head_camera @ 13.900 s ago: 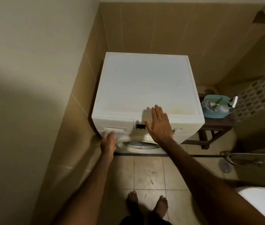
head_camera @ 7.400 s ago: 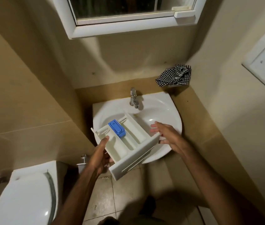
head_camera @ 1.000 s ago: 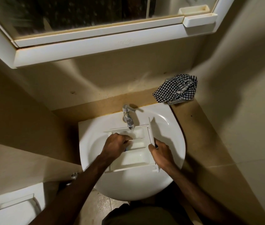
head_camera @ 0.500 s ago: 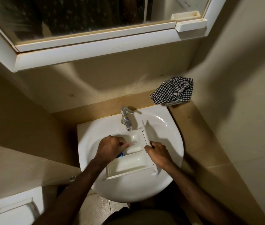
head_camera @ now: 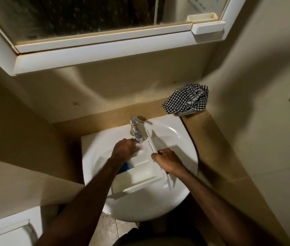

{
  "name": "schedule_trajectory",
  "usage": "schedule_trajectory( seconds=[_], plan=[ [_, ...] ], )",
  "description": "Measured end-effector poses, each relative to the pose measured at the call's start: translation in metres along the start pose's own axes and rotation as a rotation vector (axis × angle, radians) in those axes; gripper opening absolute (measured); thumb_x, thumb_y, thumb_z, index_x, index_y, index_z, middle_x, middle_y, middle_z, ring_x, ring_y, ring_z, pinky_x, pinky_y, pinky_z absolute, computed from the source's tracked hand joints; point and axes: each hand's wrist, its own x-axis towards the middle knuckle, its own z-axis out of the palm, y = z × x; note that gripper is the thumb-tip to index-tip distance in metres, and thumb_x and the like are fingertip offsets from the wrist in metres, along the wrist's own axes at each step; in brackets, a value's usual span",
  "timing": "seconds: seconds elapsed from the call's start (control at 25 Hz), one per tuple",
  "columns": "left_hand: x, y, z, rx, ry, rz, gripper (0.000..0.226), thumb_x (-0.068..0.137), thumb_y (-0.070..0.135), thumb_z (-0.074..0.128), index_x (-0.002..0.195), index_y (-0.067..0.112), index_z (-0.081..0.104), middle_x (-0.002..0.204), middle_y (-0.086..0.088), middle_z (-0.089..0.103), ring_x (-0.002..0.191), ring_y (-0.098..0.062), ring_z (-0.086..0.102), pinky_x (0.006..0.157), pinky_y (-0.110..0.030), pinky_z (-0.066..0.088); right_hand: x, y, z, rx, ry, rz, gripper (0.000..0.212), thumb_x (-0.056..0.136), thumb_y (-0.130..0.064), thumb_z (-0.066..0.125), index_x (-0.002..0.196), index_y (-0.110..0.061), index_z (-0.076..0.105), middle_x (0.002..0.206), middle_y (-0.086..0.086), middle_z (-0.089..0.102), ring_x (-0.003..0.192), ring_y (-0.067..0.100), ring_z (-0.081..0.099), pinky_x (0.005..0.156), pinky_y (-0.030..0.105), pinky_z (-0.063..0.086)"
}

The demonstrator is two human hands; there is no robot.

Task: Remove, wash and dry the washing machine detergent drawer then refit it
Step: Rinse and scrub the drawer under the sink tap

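Your left hand [head_camera: 125,150] has shifted up since half a second ago: it sat over the middle of the detergent drawer [head_camera: 141,172] then, and now it is curled at the back compartment, right under the spout of the tap [head_camera: 135,129]. The fingertips are blurred, so you cannot tell whether they grip anything or simply rub the plastic, nor is running water plainly visible. Your right hand [head_camera: 167,162] stays closed around the drawer's front panel, holding it on edge, as it was a second ago. The drawer lies in the basin [head_camera: 179,139], open side up, its blue insert [head_camera: 125,167] just showing beneath your left forearm. Against the view from several seconds back, when you carried the drawer towards the sink, this means removal is done and you are in the washing step, working along the compartments towards the rear. Drying and refitting remain; the checked cloth [head_camera: 187,99] lies bunched on the ledge behind the basin's right side, well apart from your hands and untouched. As for writing, a faint embossed mark sits on the white frame of the mirror cabinet [head_camera: 105,50], too small to read; nothing legible shows on the drawer or tap.
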Motion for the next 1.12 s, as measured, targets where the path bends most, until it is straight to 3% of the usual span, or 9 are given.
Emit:
schedule_trajectory(
  seconds=[0.24,0.44,0.64,0.76,0.96,1.12],
  plan=[
    [0.004,-0.005,0.002,-0.013,0.009,0.056,0.049,0.107,0.049,0.040,0.117,0.011,0.068,0.111,-0.018,0.074,0.098,-0.035,0.066,0.082,-0.037,0.045,0.004,-0.005,-0.003,-0.022,0.016,-0.009,0.024,0.075,-0.043,0.056,0.070,-0.020,0.060,0.073,-0.004,0.060,0.075,0.024,0.058,0.064,0.032,0.040],
    [0.007,-0.003,0.001,-0.043,0.103,-0.017,0.058,0.097,0.066,0.048,0.101,0.014,0.074,0.097,-0.012,0.075,0.089,-0.031,0.066,0.074,-0.034,0.046,0.008,-0.003,-0.004,0.009,0.043,0.003,0.024,0.077,-0.037,0.058,0.064,-0.018,0.054,0.066,-0.004,0.056,0.070,0.025,0.056,0.063,0.032,0.039],
    [0.015,0.000,-0.003,-0.063,-0.012,-0.087,0.041,0.090,0.050,0.068,0.106,0.012,0.069,0.102,-0.007,0.072,0.097,-0.027,0.069,0.080,-0.033,0.051,0.010,0.000,-0.002,0.013,0.059,0.018,0.022,0.076,-0.034,0.058,0.062,-0.017,0.053,0.063,-0.003,0.055,0.067,0.025,0.053,0.061,0.031,0.037],
    [0.018,-0.005,-0.006,-0.157,-0.134,-0.042,0.037,0.090,0.041,0.072,0.110,0.010,0.069,0.107,-0.009,0.073,0.098,-0.025,0.067,0.083,-0.031,0.050,0.010,0.002,0.000,0.019,0.059,0.015,0.022,0.076,-0.034,0.057,0.063,-0.017,0.053,0.063,-0.004,0.055,0.066,0.023,0.053,0.060,0.030,0.036],
    [0.014,-0.010,0.001,-0.039,0.040,0.025,0.055,0.098,0.061,0.050,0.096,0.011,0.073,0.090,-0.009,0.076,0.081,-0.028,0.068,0.077,-0.036,0.053,0.011,0.001,-0.003,0.034,0.060,0.005,0.025,0.078,-0.031,0.058,0.059,-0.018,0.049,0.058,-0.006,0.050,0.063,0.021,0.048,0.060,0.031,0.034],
    [0.013,-0.014,0.007,-0.039,-0.027,0.107,0.049,0.106,0.051,0.041,0.109,0.011,0.069,0.102,-0.009,0.075,0.087,-0.027,0.067,0.080,-0.034,0.049,0.009,0.007,0.000,0.032,0.044,0.012,0.025,0.073,-0.034,0.057,0.052,-0.024,0.050,0.054,-0.008,0.048,0.062,0.022,0.050,0.061,0.032,0.036]
  ],
)
